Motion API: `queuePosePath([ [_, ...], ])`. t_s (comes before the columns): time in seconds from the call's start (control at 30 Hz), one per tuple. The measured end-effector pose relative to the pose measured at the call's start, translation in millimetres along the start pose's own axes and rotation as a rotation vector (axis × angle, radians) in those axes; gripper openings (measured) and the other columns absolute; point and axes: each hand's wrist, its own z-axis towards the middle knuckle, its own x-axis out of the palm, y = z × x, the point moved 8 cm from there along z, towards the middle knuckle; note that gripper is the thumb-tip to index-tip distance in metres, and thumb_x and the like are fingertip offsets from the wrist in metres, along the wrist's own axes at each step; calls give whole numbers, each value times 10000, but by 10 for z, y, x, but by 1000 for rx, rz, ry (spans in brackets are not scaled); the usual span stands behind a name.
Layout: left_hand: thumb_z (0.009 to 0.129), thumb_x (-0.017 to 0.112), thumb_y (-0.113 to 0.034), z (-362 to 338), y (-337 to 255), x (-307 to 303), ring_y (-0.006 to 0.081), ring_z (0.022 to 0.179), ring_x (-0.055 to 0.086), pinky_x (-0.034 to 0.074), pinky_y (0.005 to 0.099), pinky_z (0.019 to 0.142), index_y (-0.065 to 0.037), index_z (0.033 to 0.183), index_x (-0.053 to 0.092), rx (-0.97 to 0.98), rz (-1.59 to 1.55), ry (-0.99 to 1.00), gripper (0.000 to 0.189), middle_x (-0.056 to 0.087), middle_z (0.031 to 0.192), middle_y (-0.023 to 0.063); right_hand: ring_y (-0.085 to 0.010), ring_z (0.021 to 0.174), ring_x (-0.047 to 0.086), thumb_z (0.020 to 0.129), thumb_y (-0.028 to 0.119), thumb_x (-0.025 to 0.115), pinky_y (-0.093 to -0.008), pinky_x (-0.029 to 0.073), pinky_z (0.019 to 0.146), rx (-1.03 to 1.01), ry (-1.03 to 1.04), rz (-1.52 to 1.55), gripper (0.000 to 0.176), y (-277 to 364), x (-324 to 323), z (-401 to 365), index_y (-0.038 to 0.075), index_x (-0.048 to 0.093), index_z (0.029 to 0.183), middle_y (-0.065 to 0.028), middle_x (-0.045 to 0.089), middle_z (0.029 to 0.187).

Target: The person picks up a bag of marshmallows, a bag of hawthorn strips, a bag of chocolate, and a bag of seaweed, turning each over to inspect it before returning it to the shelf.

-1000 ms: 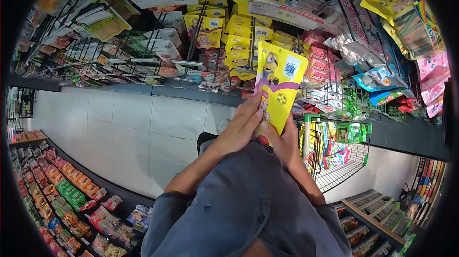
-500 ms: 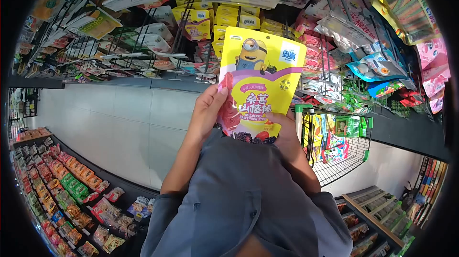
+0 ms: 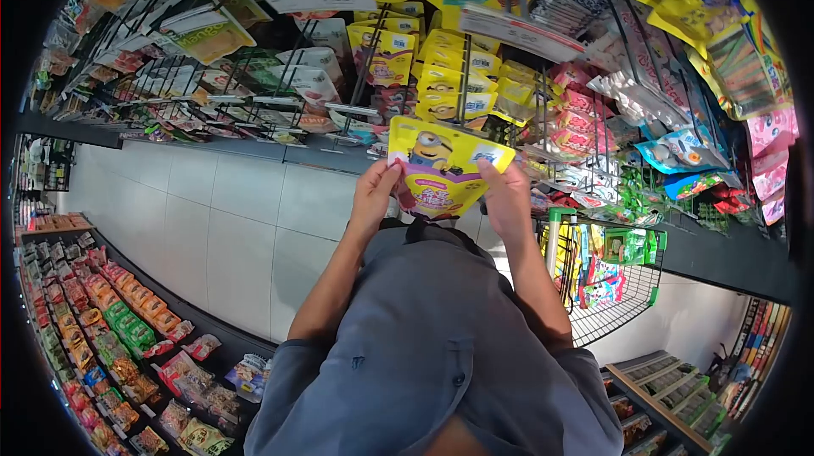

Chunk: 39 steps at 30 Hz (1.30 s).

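Observation:
Between my two hands is a yellow and purple snack pouch [image 3: 445, 176] with a yellow cartoon figure and berries printed on its front. It tilts away from me, so its front looks foreshortened. My left hand [image 3: 373, 193] pinches its left edge, thumb on the front. On the upper right edge my right hand [image 3: 509, 201] grips it, with the thumb near the white label. Fingers behind the pouch are hidden. Just beyond it, similar yellow pouches [image 3: 454, 83] hang on rack hooks.
A wire shopping cart [image 3: 615, 299] holding several bright packages stands to my right. Price tags [image 3: 517, 32] and metal hooks stick out from the rack. Behind on the left, a low shelf [image 3: 246, 329] carries rows of packaged snacks. Pale floor tiles [image 3: 229, 210] lie between.
The pouch has tipped back and moved lower against the rack. My right hand has shifted from its lower right side up to the upper right edge. The view has shifted slightly.

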Motion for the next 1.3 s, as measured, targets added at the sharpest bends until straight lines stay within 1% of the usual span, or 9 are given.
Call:
queuePosePath([
  [0.1,937,614,-119,30,-267,-188,54,772,599,460,196,647,-17,1118,574,110,-103,-78,212,668,910,10,-108,910,631,937,146,616,-268,494,810,61,9,-105,247,-306,277,113,-15,643,1123,-57,683,1025],
  [0.2,893,666,-79,157,-424,-395,78,784,638,491,203,627,-31,1108,555,97,-67,-114,246,685,917,33,-89,866,622,933,173,624,-265,502,765,89,70,-246,262,-680,503,299,-19,652,1110,-38,689,978],
  [0.3,855,716,-96,373,-128,-830,109,770,662,518,230,626,-20,1029,585,51,-24,-173,232,696,911,66,-79,854,613,944,196,603,-260,493,763,171,112,-395,270,-957,696,482,-10,650,1112,-37,688,966],
  [0.43,816,763,-135,568,68,-1135,128,703,671,528,245,573,7,986,609,-38,56,-260,270,705,876,86,-101,845,624,933,163,609,-267,493,748,200,87,-339,247,-1408,775,755,-2,646,1113,-51,684,977],
  [0.7,756,815,-148,1233,438,-1489,134,724,670,527,242,553,22,958,570,30,247,-336,361,678,896,100,-106,822,621,924,151,625,-272,490,735,279,-14,-195,241,-1878,684,1217,-15,648,1098,-55,679,955],
  [0.87,665,857,-212,1354,295,-1496,159,701,667,535,299,595,27,897,562,141,388,-377,446,686,833,134,-97,822,614,916,179,651,-265,488,732,204,-43,-242,255,-1780,684,1301,-18,658,1079,-53,676,949],
  [0.93,722,789,-43,1405,285,-1450,150,754,647,529,272,615,-4,989,543,97,347,-289,366,656,893,84,-93,826,613,919,180,649,-262,492,734,176,-35,-269,261,-1788,643,1341,-20,661,1086,-53,678,950],
  [1.03,707,790,-49,1463,261,-1414,149,768,637,523,284,675,-5,952,526,241,112,-213,363,653,863,88,-86,835,611,927,177,639,-256,499,742,145,-14,-322,274,-1699,700,1317,-25,662,1110,-53,680,955],
  [1.3,731,759,40,1505,263,-1430,129,844,613,506,265,738,-24,989,508,241,-1,-240,366,632,894,63,-83,841,609,949,169,604,-253,505,758,203,-35,-458,285,-1368,864,1257,-20,649,1158,-50,685,972],
])
